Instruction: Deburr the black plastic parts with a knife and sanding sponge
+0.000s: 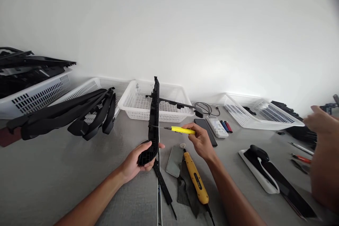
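**Black plastic trim strip stood on end, blade at its edge**

Black plastic trim strip (154, 120) stands near upright on the grey table (53, 187), lower end wrapped by the left hand (137, 162), upper end rising in front of the middle white basket (137, 104). Left hand clenched round the curved foot of the strip, thumb over the front. Right hand (201, 143) pinching a yellow utility knife (181, 130), tip touching the strip's right edge about halfway up.

Best done, by the look of it, with a shallow blade angle, short strokes away from the gripping hand, and the foot braced firmly so the long part cannot sway. Worth keeping the left thumb below the cutting line.

Just beside the hands: a yellow electric screwdriver (196, 180) lying on a dark cloth (185, 192), a grey sharpening stone (174, 160), a second black strip (162, 183) flat on the table. Farther back, a phone (209, 134), a white remote (217, 127), a coiled cable (205, 107). To the left, a heap of black trim parts (66, 114) spilling from another basket. At the right edge, another person's hand (320, 122), near a further white basket (262, 116) and apart from the work.
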`<state>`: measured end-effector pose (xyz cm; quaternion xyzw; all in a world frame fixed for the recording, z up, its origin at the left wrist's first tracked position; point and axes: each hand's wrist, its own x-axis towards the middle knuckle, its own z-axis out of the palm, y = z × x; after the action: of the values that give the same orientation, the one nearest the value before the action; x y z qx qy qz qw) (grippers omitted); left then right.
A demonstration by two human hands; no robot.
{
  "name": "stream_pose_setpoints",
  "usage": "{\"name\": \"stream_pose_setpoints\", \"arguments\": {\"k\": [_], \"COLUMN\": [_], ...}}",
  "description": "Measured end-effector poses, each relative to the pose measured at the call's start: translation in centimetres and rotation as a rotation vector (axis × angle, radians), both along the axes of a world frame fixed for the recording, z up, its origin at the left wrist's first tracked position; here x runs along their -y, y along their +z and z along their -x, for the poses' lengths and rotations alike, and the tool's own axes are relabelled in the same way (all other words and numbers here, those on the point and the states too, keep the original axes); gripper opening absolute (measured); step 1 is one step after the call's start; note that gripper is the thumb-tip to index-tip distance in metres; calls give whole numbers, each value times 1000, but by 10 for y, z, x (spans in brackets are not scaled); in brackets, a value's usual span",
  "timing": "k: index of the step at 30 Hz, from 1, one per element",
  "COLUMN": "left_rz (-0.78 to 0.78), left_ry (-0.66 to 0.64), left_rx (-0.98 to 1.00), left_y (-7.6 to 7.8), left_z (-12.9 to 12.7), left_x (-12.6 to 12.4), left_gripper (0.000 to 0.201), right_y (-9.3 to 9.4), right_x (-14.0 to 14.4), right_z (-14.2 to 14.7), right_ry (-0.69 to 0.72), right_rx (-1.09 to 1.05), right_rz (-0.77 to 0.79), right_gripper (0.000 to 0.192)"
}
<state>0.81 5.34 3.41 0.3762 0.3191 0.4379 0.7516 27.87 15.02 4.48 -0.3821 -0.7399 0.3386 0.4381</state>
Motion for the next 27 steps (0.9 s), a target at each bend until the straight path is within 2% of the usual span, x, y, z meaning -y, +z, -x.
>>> {"name": "stream_pose_setpoints", "arguments": {"k": [8,16,27], "left_rz": [-24,-28,-14], "left_ry": [-45,-85,-20], "left_rx": [-65,-104,-37], "left_y": [4,3,-2], "left_z": [0,0,3], "left_x": [1,1,-2], "left_gripper": [53,55,52], "right_y": [-3,1,-6], "right_x": [5,6,8], "right_z": [15,11,18], "right_ry": [-156,-29,-79], "right_rx": [1,-44,-72], "right_rz": [-21,-46,-82], "right_gripper": [40,40,47]}}
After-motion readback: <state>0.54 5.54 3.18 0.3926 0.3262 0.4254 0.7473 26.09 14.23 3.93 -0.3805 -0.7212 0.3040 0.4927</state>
